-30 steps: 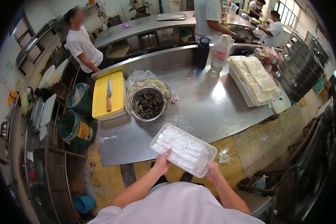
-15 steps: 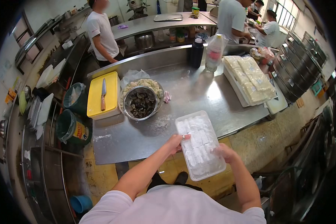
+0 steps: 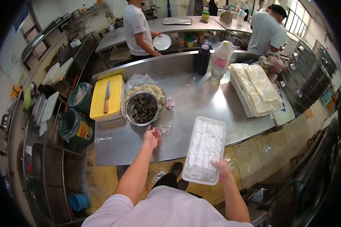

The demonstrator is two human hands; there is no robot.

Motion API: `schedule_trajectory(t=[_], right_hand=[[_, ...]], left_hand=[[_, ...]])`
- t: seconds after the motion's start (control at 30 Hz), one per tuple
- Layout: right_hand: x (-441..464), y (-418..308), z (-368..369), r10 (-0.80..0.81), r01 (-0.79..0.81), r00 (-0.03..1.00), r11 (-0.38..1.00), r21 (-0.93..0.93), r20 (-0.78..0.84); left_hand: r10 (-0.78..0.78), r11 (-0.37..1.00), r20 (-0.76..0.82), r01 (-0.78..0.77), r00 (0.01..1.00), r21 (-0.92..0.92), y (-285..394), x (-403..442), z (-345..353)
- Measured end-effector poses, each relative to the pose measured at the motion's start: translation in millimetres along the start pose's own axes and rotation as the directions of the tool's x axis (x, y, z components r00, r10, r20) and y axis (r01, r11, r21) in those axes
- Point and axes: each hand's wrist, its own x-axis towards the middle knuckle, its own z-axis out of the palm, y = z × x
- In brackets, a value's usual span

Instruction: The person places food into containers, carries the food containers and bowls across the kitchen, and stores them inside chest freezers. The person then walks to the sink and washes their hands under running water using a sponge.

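Observation:
My right hand [image 3: 222, 170] grips the lower right edge of a translucent plastic tray [image 3: 188, 174], thumb over the rim. Rows of white, powder-dusted pieces [image 3: 205, 140] fill the tray, which overhangs the near edge of the steel table. My left hand [image 3: 152, 137] is open just below a metal bowl [image 3: 129, 117] of dark, mushroom-like pieces [image 3: 142, 108]. Its fingertips are close to the bowl's rim; I cannot tell if they touch. That bowl sits on a larger bowl of pale chopped filling [image 3: 158, 90].
A knife [image 3: 108, 90] lies on a yellow lid [image 3: 96, 99] at left. Stacked bagged sheets [image 3: 258, 89], a dark bottle [image 3: 203, 60] and a bagged bottle [image 3: 220, 60] stand on the steel table [image 3: 170, 147]. Steamers [image 3: 305, 75] rise at right. One person [image 3: 138, 30] carries a white plate [image 3: 162, 42].
My left hand has let go of the tray and moved left toward the metal bowl. The tray, now in my right hand alone, has turned slightly clockwise. The person at back left has moved right.

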Motion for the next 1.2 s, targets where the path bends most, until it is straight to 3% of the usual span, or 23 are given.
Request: schedule_trajectory(t=[0.2, 0.43, 0.63, 0.73, 0.83, 0.93, 1.07, 1.2], right_hand=[[21, -12, 3, -0.004, 0.004, 1.000, 1.000, 0.007, 0.000], [51, -34, 19, -0.017, 0.015, 0.999, 1.000, -0.027, -0.048], [61, -41, 30, -0.018, 0.019, 1.000, 1.000, 0.006, -0.018], [67, -52, 30, -0.010, 0.010, 1.000, 1.000, 0.003, 0.004], [70, -66, 26, 0.014, -0.014, 1.000, 0.999, -0.033, 0.020], [82, -78, 12, 0.052, -0.048, 0.997, 0.996, -0.078, 0.049], [106, -81, -19, 0.091, -0.078, 0.993, 0.985, -0.154, 0.080], [103, -96, -12, 0.154, -0.141, 0.985, 0.979, -0.150, 0.079]], left_hand=[[-0.147, 0.957, 0.010, 0.145, 0.989, -0.251, 1, 48, -1], [-0.084, 0.940, -0.096, 0.047, 0.992, -0.339, -14, 46, 15], [-0.161, 0.896, -0.026, 0.135, 0.987, -0.424, -5, 53, 14], [-0.038, 0.941, 0.057, 0.055, 0.998, -0.333, -16, 75, -3], [-0.006, 0.950, -0.022, -0.001, 1.000, -0.311, -13, 51, -1], [0.063, 0.998, -0.156, -0.063, 0.986, 0.006, -2, 12, 6], [0.152, 0.946, -0.178, -0.195, 0.972, -0.257, -19, 8, -21], [0.273, 0.887, -0.194, -0.324, 0.942, -0.328, -25, -20, -27]])
